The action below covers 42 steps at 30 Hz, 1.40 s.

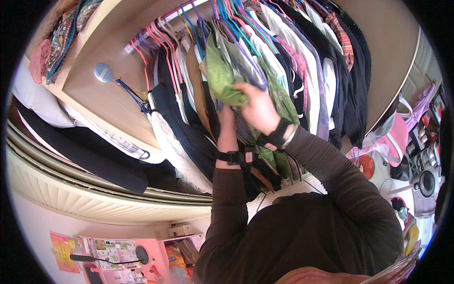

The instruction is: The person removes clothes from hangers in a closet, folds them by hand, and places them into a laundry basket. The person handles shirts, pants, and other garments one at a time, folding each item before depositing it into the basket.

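A green garment [218,71] hangs among many clothes on a metal closet rod [173,15]. My right hand [257,108] grips its lower bunched part between thumb and fingers. Just left of it, my left hand [227,119] reaches up among the clothes below the green fabric; its fingertips are partly hidden there, so its hold is unclear. Beside the hands hang a green patterned garment [280,94] and a brown garment [201,96]. Plastic hangers, such as a purple hanger [244,49] and a pink hanger [145,64], carry the clothes. Both wrists wear black straps.
At the left is a wooden shelf edge [74,46] with folded fabrics; a round blue-white fixture [103,72] is on the closet panel. Black clothing [92,152] lies by the sliding-door track [159,198]. At the right are a pink bag [394,138] and a fan [427,181].
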{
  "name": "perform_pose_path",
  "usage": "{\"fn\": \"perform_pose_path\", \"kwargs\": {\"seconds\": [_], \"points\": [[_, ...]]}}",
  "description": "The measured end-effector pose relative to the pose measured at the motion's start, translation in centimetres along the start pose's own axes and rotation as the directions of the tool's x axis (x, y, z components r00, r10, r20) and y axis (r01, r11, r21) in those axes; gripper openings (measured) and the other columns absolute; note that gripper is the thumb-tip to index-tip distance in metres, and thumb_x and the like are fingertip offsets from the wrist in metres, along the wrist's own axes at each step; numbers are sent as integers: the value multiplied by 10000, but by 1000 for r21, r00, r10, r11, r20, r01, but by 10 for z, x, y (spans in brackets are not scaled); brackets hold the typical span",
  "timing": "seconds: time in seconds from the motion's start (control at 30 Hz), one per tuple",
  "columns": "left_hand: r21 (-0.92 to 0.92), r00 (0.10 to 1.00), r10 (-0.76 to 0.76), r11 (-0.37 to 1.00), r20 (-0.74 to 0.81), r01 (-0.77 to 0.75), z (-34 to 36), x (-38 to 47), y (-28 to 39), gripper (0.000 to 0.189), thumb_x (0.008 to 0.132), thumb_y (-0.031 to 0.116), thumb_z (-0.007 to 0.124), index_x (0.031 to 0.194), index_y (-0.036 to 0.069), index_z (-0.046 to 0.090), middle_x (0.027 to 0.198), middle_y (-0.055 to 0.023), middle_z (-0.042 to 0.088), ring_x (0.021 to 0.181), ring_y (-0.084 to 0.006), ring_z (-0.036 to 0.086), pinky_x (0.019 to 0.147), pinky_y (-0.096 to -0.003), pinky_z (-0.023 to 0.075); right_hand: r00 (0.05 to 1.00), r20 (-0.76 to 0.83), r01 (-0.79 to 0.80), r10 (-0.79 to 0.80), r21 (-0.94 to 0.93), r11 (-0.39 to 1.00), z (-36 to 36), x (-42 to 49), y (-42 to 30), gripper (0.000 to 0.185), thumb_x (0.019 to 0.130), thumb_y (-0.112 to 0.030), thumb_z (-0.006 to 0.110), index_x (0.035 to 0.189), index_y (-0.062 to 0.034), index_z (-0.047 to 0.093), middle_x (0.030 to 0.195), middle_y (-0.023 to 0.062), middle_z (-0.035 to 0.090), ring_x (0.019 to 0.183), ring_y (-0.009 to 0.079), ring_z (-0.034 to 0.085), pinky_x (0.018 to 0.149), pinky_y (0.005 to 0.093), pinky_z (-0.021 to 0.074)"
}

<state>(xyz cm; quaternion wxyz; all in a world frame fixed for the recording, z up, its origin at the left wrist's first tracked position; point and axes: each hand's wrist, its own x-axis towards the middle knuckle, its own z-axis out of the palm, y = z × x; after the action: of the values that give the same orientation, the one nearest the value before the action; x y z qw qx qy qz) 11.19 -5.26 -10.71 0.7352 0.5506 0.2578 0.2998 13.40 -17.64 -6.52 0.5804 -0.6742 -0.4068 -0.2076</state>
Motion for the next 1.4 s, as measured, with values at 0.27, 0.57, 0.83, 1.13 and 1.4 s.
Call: {"fn": "perform_pose_path", "kwargs": {"seconds": [0.27,0.57,0.83,1.13,1.4], "points": [[46,979,204,978,9,-204,6,-3,0,729,943,532,497,1391,-37,409,1419,-150,436,1269,-260,439,1035,-360,342,975,187,-159,121,204,966,-27,-10,11,567,778,-119,636,1296,18,449,844,253,633,846,385,643,745,410,502],[146,868,454,863,201,-484,9,-47,24,509,1009,373,444,1239,-77,499,1219,-173,570,1132,-245,535,964,-352,398,937,253,-252,239,19,967,-20,-7,10,797,773,-15,622,1471,-56,240,1143,253,597,1072,350,596,912,364,467],[114,855,472,857,217,-502,9,-66,34,416,1010,301,461,1240,-44,502,1120,-144,581,1054,-193,537,935,-318,405,872,430,-485,235,684,546,-43,40,-35,825,848,-182,572,1527,-79,115,1531,224,216,1400,310,252,1112,367,234],[215,751,582,727,311,-652,10,-65,30,568,801,15,655,1322,-46,436,1136,-152,615,1080,-193,598,920,-302,452,722,613,-665,319,491,562,-1,119,-36,633,861,-528,636,1214,-11,548,1070,42,592,886,117,534,777,257,437],[-92,562,652,691,509,-717,2,-34,18,736,789,149,735,1386,-73,366,1351,-232,459,1253,-326,466,1047,-388,353,905,327,-220,271,-186,958,-30,151,-33,176,695,-113,634,765,48,618,683,92,585,663,169,551,597,331,427]]}}
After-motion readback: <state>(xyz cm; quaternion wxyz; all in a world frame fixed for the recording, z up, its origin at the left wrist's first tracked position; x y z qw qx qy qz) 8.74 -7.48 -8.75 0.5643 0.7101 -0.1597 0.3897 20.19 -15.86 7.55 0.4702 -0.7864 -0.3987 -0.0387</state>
